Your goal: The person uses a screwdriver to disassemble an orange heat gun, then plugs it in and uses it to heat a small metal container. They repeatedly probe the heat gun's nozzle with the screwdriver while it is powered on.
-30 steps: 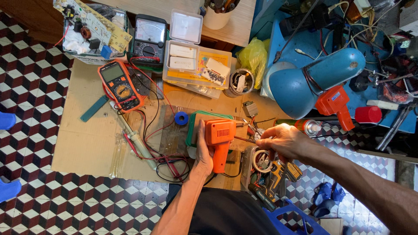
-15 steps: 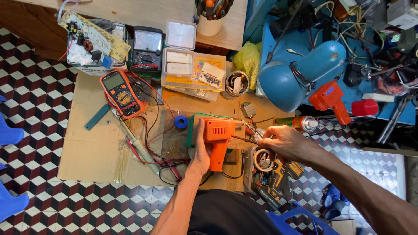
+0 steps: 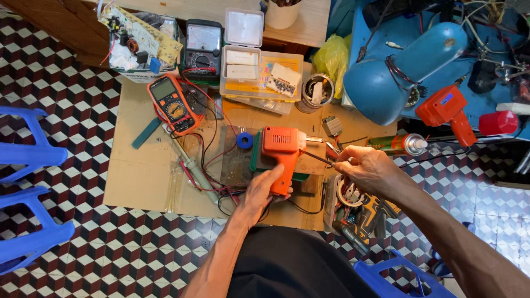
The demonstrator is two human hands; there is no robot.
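Observation:
My left hand [image 3: 264, 190] grips the handle of an orange pistol-shaped soldering gun [image 3: 281, 149], its metal tip pointing right. My right hand [image 3: 369, 168] is closed, pinching a thin dark wire or rod [image 3: 316, 157] that reaches left toward the gun's tip. Both hands hover over a brown cardboard sheet [image 3: 143, 176] on the floor. A small blue tape roll [image 3: 244, 140] lies just left of the gun, beside red and black leads [image 3: 204, 171].
An orange multimeter [image 3: 172, 105], a black analogue meter [image 3: 203, 44], a clear parts box [image 3: 248, 63], a circuit board [image 3: 141, 36], a tin [image 3: 318, 91], a blue lamp [image 3: 406, 66], a second orange gun [image 3: 448, 113], a spray can [image 3: 400, 144]. Blue plastic stools [image 3: 27, 193] stand left.
The view has shifted, so everything sits a little lower and to the right. The hands keep the same hold on the gun and the wire; the right hand has edged slightly toward the tip.

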